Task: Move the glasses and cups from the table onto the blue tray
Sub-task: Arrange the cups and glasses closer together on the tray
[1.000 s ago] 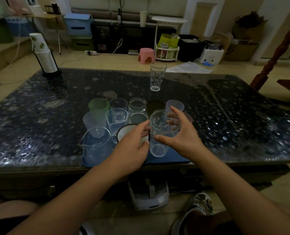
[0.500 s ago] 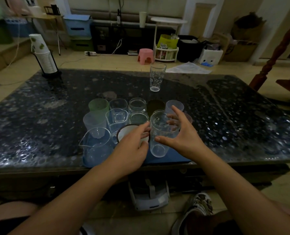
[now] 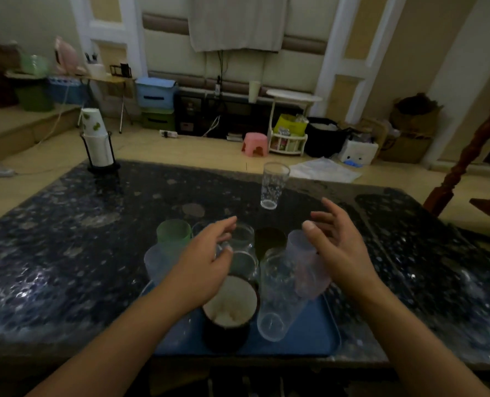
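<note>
Upright, tall glass (image 3: 272, 186) on table (image 3: 66, 224) (axis vertical, mouth up).

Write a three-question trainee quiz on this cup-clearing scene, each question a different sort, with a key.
1. True or false: the tall clear patterned glass stands on the flat blue plastic tray.
2. Multiple choice: the left hand and right hand are A) both gripping cups, B) both open above the cups, C) resting flat on the dark speckled table.
3. Fill in: the dark mug with the white inside stands on the tray beside the plain ____ plastic cup.

Key: 1 false, it stands alone on the table beyond the tray. 2 B. 3 clear.
</note>
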